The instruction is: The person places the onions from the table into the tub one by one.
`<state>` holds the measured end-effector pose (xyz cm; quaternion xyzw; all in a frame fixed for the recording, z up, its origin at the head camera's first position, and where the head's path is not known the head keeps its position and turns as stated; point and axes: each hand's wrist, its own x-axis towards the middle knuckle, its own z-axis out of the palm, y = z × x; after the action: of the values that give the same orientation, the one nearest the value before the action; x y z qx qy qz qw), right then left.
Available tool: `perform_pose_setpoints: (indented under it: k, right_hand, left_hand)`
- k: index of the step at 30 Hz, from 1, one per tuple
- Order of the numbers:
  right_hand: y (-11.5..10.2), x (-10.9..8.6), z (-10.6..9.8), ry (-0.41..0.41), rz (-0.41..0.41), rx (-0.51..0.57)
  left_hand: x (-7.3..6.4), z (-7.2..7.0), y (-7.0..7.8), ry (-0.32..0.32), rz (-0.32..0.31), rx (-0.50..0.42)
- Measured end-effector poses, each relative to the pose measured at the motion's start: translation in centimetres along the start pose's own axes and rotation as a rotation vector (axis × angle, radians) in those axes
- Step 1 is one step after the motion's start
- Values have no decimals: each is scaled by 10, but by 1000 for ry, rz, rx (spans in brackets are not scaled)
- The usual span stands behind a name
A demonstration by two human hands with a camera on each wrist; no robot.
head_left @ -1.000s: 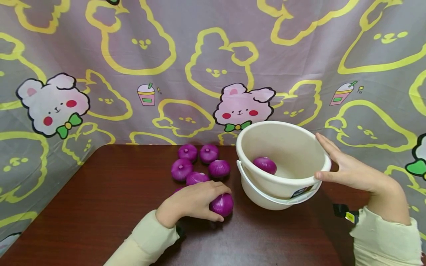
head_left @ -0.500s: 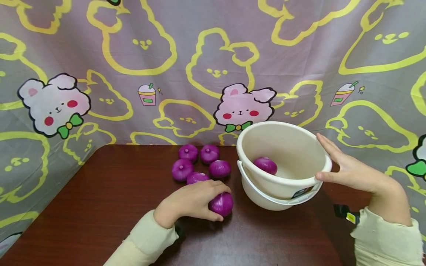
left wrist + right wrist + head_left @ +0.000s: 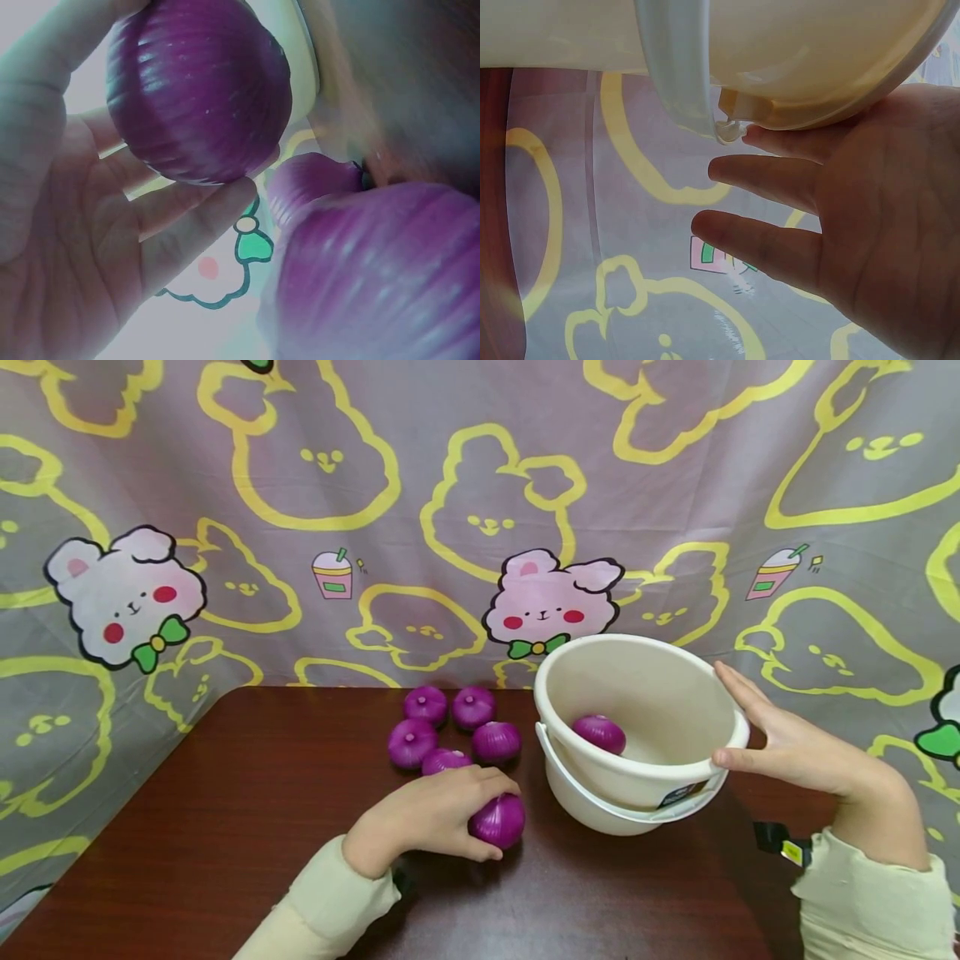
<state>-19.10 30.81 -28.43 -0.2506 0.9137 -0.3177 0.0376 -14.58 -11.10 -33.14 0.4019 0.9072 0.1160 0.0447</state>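
Holding onion (image 3: pixel 498 821) nr bucket (image 3: pixel 660 693), onions (image 3: pixel 497 742) behind

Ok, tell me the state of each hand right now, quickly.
Left hand: closed around a purple onion.
Right hand: open, fingers extended, thumb touching the rim of the bucket.

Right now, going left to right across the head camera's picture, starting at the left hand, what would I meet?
Left hand → purple onion in its grip → off-white bucket → right hand at the bucket's rim.
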Motion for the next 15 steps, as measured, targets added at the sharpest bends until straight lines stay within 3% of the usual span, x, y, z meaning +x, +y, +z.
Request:
perform_pose_setpoints:
  k: [15]
  right_hand:
    - [0, 1, 0, 1, -5, -4]
  left_hand:
    - [-8, -9, 6, 61, -9, 46]
